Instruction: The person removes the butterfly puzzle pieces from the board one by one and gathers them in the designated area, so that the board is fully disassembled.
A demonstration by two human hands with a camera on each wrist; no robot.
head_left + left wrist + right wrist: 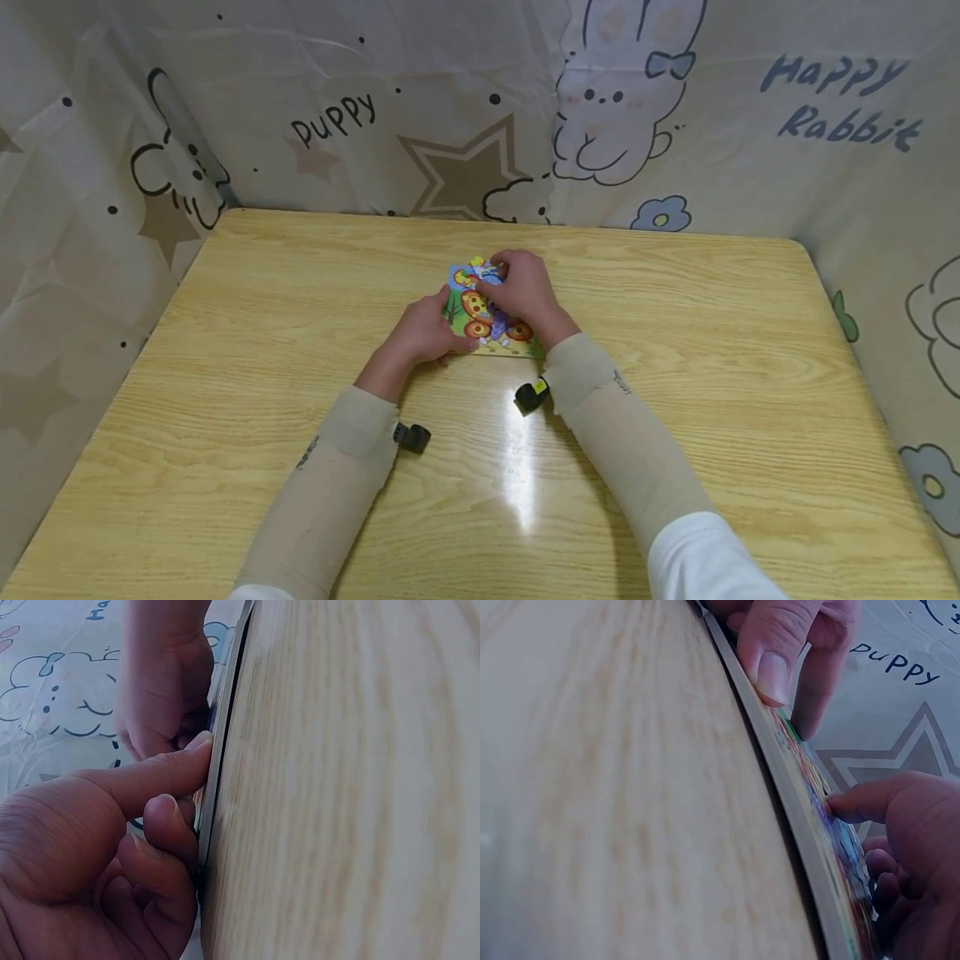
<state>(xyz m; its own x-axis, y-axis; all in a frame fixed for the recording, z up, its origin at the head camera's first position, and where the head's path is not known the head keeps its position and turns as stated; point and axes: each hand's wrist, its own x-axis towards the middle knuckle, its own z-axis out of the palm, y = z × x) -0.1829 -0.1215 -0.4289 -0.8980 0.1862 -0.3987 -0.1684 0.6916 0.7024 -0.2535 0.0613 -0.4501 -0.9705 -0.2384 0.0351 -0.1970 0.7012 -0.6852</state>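
A colourful jigsaw puzzle board (pixel 459 310) with a butterfly picture lies flat on the table in the head view. My left hand (pixel 426 329) grips its near left corner, thumb on the near edge and a finger along the left side. The left wrist view shows that thumb (pixel 176 769) straight against the board edge, the other fingers curled. My right hand (pixel 527 287) reaches over the upper right of the board, thumb and fingers around a small puzzle piece (pixel 476 262) with yellow on it, which sticks out past the far edge. The right thumb (pixel 866 802) touches the picture.
The wooden table (pixel 262 317) spreads around the board. A cartoon-printed cloth (pixel 457 75) hangs behind it and at both sides. Small black wrist cameras (pixel 414 437) jut inward from both sleeves, close over the tabletop.
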